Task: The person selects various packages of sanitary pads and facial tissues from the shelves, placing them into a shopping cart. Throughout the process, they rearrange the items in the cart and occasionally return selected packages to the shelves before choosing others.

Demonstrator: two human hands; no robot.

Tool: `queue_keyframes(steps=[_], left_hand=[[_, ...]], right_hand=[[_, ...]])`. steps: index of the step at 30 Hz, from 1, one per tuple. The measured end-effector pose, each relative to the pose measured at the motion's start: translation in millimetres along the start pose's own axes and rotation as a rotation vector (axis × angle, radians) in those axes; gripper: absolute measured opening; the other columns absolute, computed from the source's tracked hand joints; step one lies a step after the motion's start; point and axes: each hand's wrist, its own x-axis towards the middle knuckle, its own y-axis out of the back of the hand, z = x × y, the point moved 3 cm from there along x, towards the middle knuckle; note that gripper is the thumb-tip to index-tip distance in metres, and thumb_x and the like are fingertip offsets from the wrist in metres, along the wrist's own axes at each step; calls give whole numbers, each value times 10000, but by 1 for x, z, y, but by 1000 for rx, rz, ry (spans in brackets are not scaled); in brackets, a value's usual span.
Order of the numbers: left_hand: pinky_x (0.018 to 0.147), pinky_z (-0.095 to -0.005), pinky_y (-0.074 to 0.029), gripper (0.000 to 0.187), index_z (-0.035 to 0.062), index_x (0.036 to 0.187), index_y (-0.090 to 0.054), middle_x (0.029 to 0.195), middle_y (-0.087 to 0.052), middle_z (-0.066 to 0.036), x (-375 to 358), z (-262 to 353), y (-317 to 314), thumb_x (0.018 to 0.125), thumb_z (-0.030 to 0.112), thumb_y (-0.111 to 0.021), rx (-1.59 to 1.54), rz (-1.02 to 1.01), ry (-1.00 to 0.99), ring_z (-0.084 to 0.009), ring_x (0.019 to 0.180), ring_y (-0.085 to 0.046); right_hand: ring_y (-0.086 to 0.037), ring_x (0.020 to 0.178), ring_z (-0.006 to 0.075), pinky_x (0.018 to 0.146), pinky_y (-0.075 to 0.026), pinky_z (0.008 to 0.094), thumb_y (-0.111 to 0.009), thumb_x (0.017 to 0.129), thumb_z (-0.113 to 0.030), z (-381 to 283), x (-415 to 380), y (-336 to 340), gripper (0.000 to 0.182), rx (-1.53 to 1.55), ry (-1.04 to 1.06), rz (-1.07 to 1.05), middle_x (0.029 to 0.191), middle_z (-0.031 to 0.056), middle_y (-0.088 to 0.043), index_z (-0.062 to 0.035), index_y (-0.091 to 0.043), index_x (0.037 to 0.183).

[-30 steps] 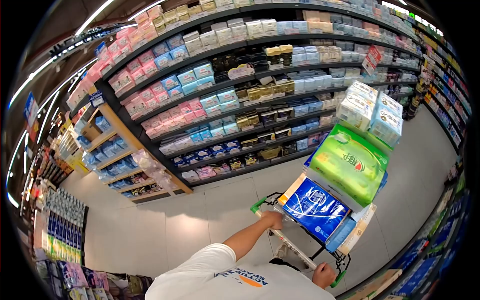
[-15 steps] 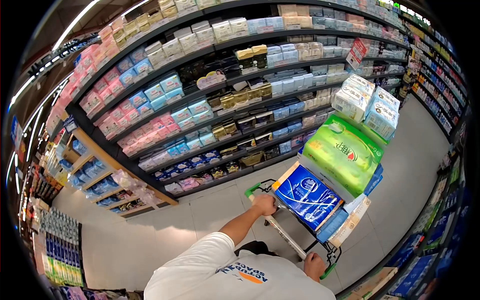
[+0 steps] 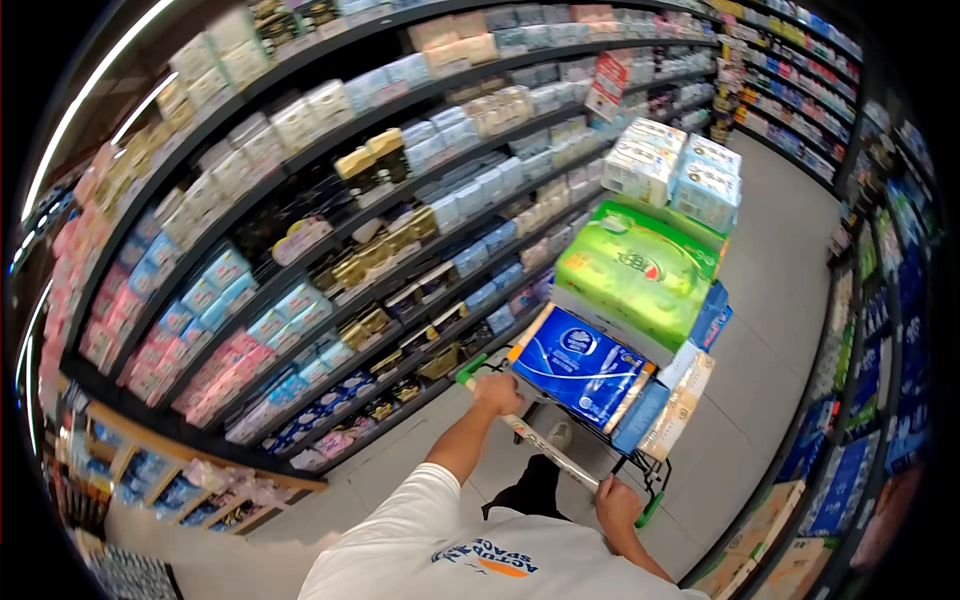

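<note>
My left hand is closed round the left end of the shopping cart handle, near its green corner. Further right, my right hand grips the same bar close to the other green end. The shopping cart is piled high. Nearest me lies a blue tissue pack, with a light blue pack and a beige-white pack at its right. Beyond them sits a large green tissue pack. White tissue packs and pale blue packs top the far end.
Long shelves of tissue packs curve along the left, with a red sign hanging out. A wooden display rack stands at lower left. More shelves line the right. Tiled floor runs ahead between them.
The cart has advanced along the aisle, and my view has turned, so shelves and rack shift left and downward. Both hands keep their hold on the handle. A shoe now shows below it.
</note>
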Motion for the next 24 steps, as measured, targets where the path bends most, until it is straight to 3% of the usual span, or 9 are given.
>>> queue_keyframes(steps=[2,4,5,7,12,15,19,24], left_hand=[[829,-430,-518,381,77,937,-734,1053,-693,-147,37,-2,2,753,361,-559,95,-93,27,-330,986,-660],[867,-400,-515,410,73,1003,-732,1128,-676,-162,74,5,9,736,346,-585,177,-298,37,-303,1059,-651],[873,-393,-515,423,71,1033,-726,1145,-676,-150,92,7,6,726,330,-595,224,-280,27,-294,1061,-655],[898,-392,-503,438,84,1076,-720,1165,-673,-133,119,25,24,724,314,-598,251,-322,-7,-285,1100,-639],[960,-393,-459,433,101,1096,-720,1247,-637,-116,176,56,39,730,300,-600,284,-543,-16,-292,1170,-598],[963,-393,-456,440,110,1111,-715,1253,-632,-122,216,70,38,730,300,-603,255,-436,-63,-292,1163,-602],[960,-382,-463,474,108,1209,-657,1320,-592,-96,248,107,73,783,299,-581,253,-547,-39,-248,1226,-561],[967,-390,-462,499,85,1201,-656,1306,-596,-125,303,140,84,761,309,-582,219,-417,-107,-283,1205,-573]], right_hand=[[-630,570,379,556,-493,501,-482,928,-289,-3,18,-4,380,-28,-50,53,653,190,-649,-52,-674,700],[-622,536,369,536,-498,487,-478,927,-284,-5,42,-10,398,15,82,73,623,189,-639,-51,-659,662],[-622,536,369,536,-498,487,-478,927,-284,-4,56,-7,398,0,36,112,623,189,-639,-51,-659,662],[-616,552,394,562,-487,503,-477,928,-312,-6,79,-10,406,3,-23,-2,632,195,-636,-39,-675,700],[-610,509,371,520,-494,486,-491,912,-286,-3,137,1,406,-18,-45,72,581,189,-623,-40,-668,641],[-594,483,366,503,-480,481,-519,885,-279,7,176,-6,393,-66,-38,195,557,186,-609,-44,-654,602],[-565,450,351,471,-447,475,-547,853,-269,21,216,-4,369,-96,-52,349,539,168,-598,-65,-632,558],[-561,454,352,477,-449,465,-579,815,-241,37,276,3,326,-139,-29,506,545,158,-596,-57,-644,554]])
